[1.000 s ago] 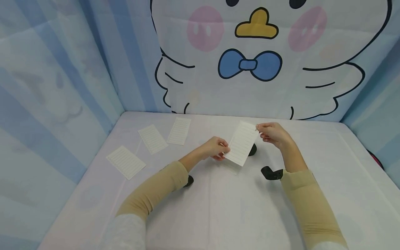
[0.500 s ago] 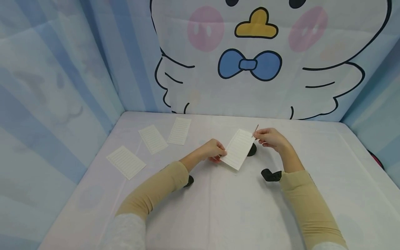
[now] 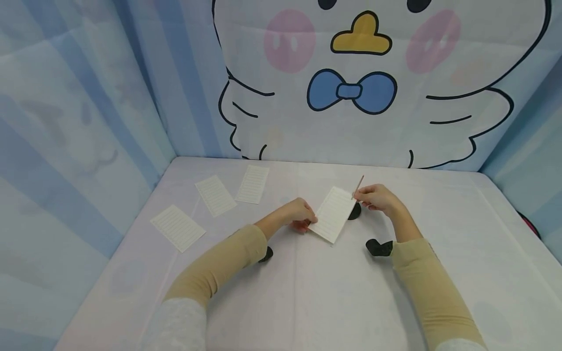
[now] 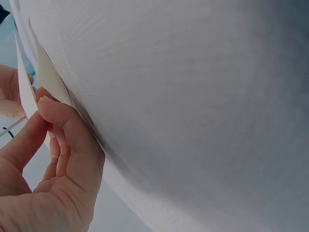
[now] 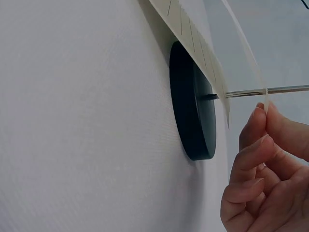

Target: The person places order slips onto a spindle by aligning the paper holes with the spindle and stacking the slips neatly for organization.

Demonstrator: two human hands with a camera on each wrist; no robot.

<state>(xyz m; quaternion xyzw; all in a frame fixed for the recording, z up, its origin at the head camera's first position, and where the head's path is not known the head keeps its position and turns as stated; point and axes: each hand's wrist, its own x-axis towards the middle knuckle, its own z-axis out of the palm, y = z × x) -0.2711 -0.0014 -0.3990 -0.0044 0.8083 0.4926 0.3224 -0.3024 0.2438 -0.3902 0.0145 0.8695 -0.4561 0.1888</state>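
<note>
My left hand (image 3: 300, 214) pinches the lower left corner of a lined paper sheet (image 3: 332, 214). The fingers of my right hand (image 3: 377, 197) pinch the sheet's upper right corner. Through that corner passes the thin metal rod (image 3: 358, 184) of a bill spike, whose tip sticks up above the paper. Its round black base (image 5: 205, 121) stands on the table, partly covered by paper in the head view. In the right wrist view, another lined sheet (image 5: 193, 41) sits lower on the rod, near the base, under the held sheet (image 5: 246, 41).
Three lined sheets lie apart at the back left: a left one (image 3: 177, 228), a middle one (image 3: 215, 195) and a right one (image 3: 252, 184). They rest on a white cloth-covered table (image 3: 333, 297). Printed curtains (image 3: 351, 131) stand behind it and at both sides.
Both hands have lowered the sheet and brought it slightly nearer and to the left. The rod's tip now shows well above the paper's corner.
</note>
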